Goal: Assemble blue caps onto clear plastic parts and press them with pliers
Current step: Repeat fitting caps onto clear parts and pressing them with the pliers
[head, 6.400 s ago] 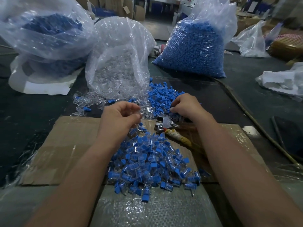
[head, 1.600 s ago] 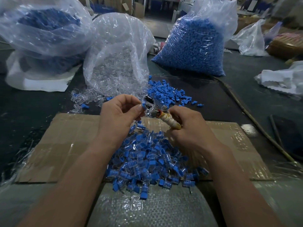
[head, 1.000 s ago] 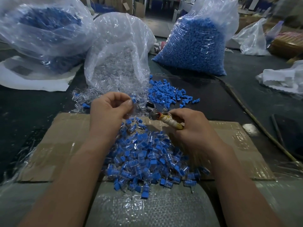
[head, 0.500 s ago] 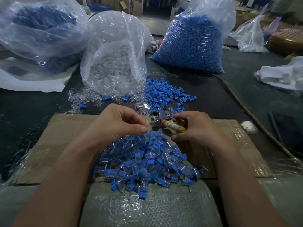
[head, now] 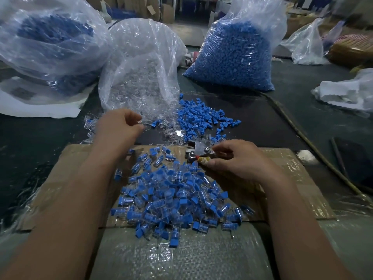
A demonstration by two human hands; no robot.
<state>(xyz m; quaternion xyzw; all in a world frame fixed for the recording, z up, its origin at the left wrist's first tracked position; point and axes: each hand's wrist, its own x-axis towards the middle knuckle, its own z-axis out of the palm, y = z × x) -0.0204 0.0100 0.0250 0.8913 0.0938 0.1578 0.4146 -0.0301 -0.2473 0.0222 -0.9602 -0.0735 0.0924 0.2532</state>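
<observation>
My left hand (head: 119, 126) reaches out to the loose clear plastic parts (head: 171, 135) at the mouth of the clear-parts bag (head: 141, 63), and its thumb and forefinger pinch one clear part. My right hand (head: 236, 158) grips the tape-wrapped handle of the pliers (head: 198, 151). The pliers' metal head lies low over the far edge of the cardboard (head: 50, 178). Loose blue caps (head: 199, 118) are scattered just beyond the pliers. A heap of assembled parts (head: 173, 197), clear with blue caps, covers the cardboard between my forearms.
A full bag of blue caps (head: 232, 53) stands at the back right, and another plastic bag with blue pieces (head: 50, 37) at the back left. Crumpled white plastic (head: 343, 93) lies at the right. A thin stick (head: 302, 136) runs along the dark table.
My left hand has left the heap and moved forward to the loose clear parts. My right hand has lowered the pliers a little onto the cardboard's far edge.
</observation>
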